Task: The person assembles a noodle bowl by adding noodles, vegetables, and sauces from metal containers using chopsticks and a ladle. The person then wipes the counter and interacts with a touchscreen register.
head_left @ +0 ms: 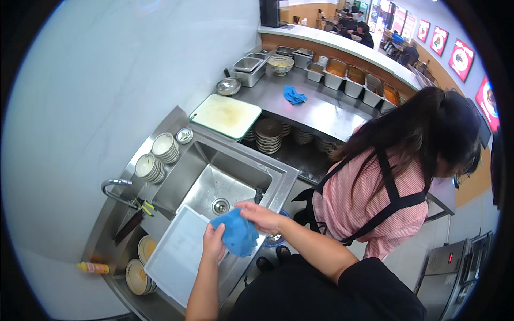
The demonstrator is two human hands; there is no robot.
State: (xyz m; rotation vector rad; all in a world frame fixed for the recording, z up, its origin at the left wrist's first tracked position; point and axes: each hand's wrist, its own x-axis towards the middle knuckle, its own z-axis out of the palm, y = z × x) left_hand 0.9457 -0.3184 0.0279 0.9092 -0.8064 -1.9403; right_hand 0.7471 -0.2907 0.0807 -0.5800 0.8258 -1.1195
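A blue cloth (236,234) is stretched between my two hands above the front edge of the sink (188,181). My left hand (213,244) grips its left side, with the thumb on top. At its upper right, my right hand (260,216) pinches the edge between thumb and fingers. Beneath my left hand lies a pale rectangular tray or lid (179,258), partly covering the left side of the sink. The sink's metal drain (220,206) shows just beyond the cloth.
Stacked bowls (150,168) stand behind the sink near the curved faucet (116,183). A cutting board (226,116) and a second blue cloth (294,95) lie on the counter beyond. A co-worker (385,176) in a pink striped shirt stands close on my right.
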